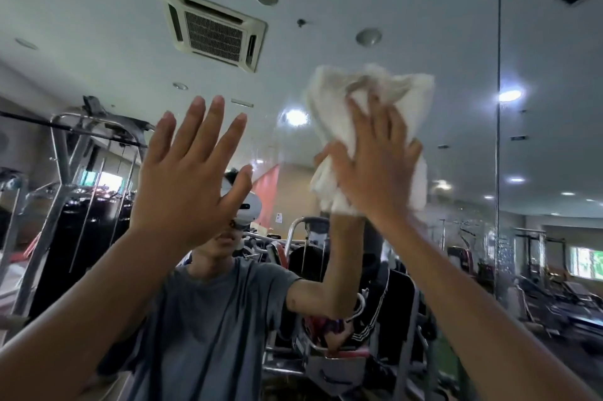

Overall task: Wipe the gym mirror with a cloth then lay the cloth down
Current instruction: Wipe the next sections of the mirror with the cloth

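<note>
Fingers [360,121] of my right hand [375,172] spread flat, pressing cloth [329,100] to mirror [408,2] left of seam [498,74] for broad contact | left hand [186,178] further left, released, likely balance.

Cloth [326,120] cream-white, plain. Reflected T-shirt [208,319] grey-blue, headset [252,208] white, wall panel [270,191] orange-red. Ceiling vent [213,27] off-white with dark slatted grille; hanging garment [370,322] black with white stripes.

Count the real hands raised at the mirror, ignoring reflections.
2: the left hand, open, left of centre; the right hand, pressing the cloth against the mirror. None seems hidden.
</note>
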{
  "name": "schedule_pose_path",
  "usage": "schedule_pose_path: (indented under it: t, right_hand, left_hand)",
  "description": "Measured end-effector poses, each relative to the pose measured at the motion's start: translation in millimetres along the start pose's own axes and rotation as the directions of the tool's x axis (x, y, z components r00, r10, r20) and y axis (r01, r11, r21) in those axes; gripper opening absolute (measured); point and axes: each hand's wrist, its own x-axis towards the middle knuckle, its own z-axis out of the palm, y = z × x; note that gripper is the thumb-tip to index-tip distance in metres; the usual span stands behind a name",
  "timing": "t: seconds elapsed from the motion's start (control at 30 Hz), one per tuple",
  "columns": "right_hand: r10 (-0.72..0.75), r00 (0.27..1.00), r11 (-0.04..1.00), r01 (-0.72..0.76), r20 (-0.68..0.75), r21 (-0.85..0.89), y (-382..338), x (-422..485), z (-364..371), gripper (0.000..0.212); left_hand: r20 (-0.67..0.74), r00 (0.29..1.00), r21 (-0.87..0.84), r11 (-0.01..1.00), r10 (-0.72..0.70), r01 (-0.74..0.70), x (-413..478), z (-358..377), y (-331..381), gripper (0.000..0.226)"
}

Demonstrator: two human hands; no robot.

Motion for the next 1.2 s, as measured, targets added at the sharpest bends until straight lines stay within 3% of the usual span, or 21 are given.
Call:
schedule_pose_path:
  t: [0.07, 0.1, 0.17, 0.2, 0.23, 0.27, 0.33, 0.4, 0.43, 0.5, 0.53, 0.7, 0.8, 0.83, 0.87, 0.93, 1.0, 1.1, 1.2]
  right_hand:
    - [-0.271, 0.963, 0.963, 0.271, 0.009, 0.015, -4.6, -36.7, -2.6, 0.063]
    - [-0.431, 0.902, 0.902, 0.43, 0.011, 0.028, 0.8, -56.0, -2.9, 0.062]
    - [-0.71, 0.703, 0.704, 0.708, 0.043, 0.05, 30.5, -87.8, -5.4, 0.063]
    - [-0.786, 0.614, 0.618, 0.784, 0.072, 0.062, 52.1, -93.6, -8.5, 0.064]
    - [-0.811, 0.576, 0.583, 0.81, 0.104, 0.067, 73.9, -94.0, -11.3, 0.066]
    - [-0.793, 0.595, 0.605, 0.794, 0.131, 0.058, 93.3, -90.1, -13.6, 0.069]
    - [-0.628, 0.763, 0.774, 0.632, 0.151, 0.029, 111.7, -73.7, -14.9, 0.07]
    - [-0.323, 0.941, 0.947, 0.321, 0.098, 0.035, 93.3, -57.6, -13.9, 0.065]
    - [-0.158, 0.986, 0.987, 0.156, 0.054, 0.043, 75.5, -54.1, -10.2, 0.064]
    - [0.033, 0.999, 0.999, -0.033, -0.009, 0.03, 36.9, -60.0, -3.0, 0.064]
    - [0.033, 0.999, 0.999, -0.032, -0.033, 0.026, 20.4, -67.9, -1.1, 0.064]
    - [-0.316, 0.948, 0.947, 0.313, 0.037, 0.07, -2.4, -130.4, -3.2, 0.061]
    - [-0.623, 0.78, 0.782, 0.62, 0.058, 0.059, 32.1, -152.0, -5.7, 0.061]
    - [-0.678, 0.731, 0.735, 0.676, 0.073, 0.049, 49.7, -148.5, -7.5, 0.064]
    - [-0.68, 0.728, 0.733, 0.679, 0.086, 0.041, 65.6, -141.5, -9.1, 0.066]
    - [-0.518, 0.851, 0.855, 0.516, 0.084, 0.041, 81.8, -121.2, -11.0, 0.068]
    - [-0.221, 0.973, 0.974, 0.218, 0.066, 0.053, 69.6, -101.9, -10.7, 0.064]
    - [0.085, 0.996, 0.995, -0.085, 0.003, 0.054, 24.9, -95.8, -2.3, 0.062]
    - [0.086, 0.996, 0.995, -0.084, -0.021, 0.062, -5.6, -115.6, -1.5, 0.063]
  left_hand:
    - [-0.005, 1.0, -0.009, 1.0, -0.002, 0.002, 0.1, -0.6, 0.6, 0.068]
    - [-0.008, 1.0, -0.01, 1.0, -0.003, 0.003, -0.3, -0.7, 0.8, 0.067]
    - [-0.02, 1.0, -0.006, 1.0, -0.004, 0.004, -1.3, -0.8, 1.1, 0.067]
    - [-0.028, 1.0, -0.005, 1.0, -0.004, 0.003, -1.1, -0.5, 1.1, 0.066]
    - [-0.035, 0.999, -0.007, 1.0, -0.001, 0.001, -0.7, -0.5, 1.1, 0.066]
    - [-0.039, 0.999, -0.011, 1.0, 0.001, -0.002, -0.4, -0.4, 1.3, 0.066]
    - [-0.039, 0.999, -0.014, 1.0, 0.0, 0.0, 0.0, -0.1, 1.1, 0.066]
    - [-0.041, 0.999, -0.013, 1.0, -0.003, 0.002, -0.5, 0.1, 1.2, 0.066]
    - [-0.044, 0.999, -0.013, 1.0, -0.002, 0.001, -0.4, 0.2, 1.4, 0.065]
    - [-0.043, 0.999, -0.011, 1.0, 0.002, -0.002, -0.2, -0.3, 1.5, 0.065]
    - [-0.043, 0.999, -0.009, 1.0, 0.001, -0.002, -0.1, -1.0, 1.3, 0.065]
    - [-0.043, 0.999, -0.028, 1.0, 0.007, -0.008, -0.6, -1.9, 0.9, 0.063]
    - [-0.067, 0.998, -0.003, 1.0, 0.009, -0.009, -1.9, -1.5, 1.3, 0.061]
    - [-0.059, 0.998, 0.004, 1.0, 0.006, -0.005, -1.3, -1.9, 1.8, 0.061]
    - [-0.044, 0.999, 0.005, 1.0, 0.002, -0.002, -0.4, -3.0, 2.6, 0.062]
    - [-0.002, 1.0, 0.004, 1.0, -0.012, 0.012, -0.4, -4.6, 5.4, 0.064]
    - [0.023, 0.999, 0.016, 0.999, -0.029, 0.029, -3.9, -5.6, 9.9, 0.065]
    - [0.047, 0.998, 0.025, 0.999, -0.043, 0.042, -24.3, -6.7, 15.6, 0.067]
    - [0.059, 0.998, 0.018, 1.0, -0.023, 0.022, -54.3, -9.3, 21.6, 0.065]
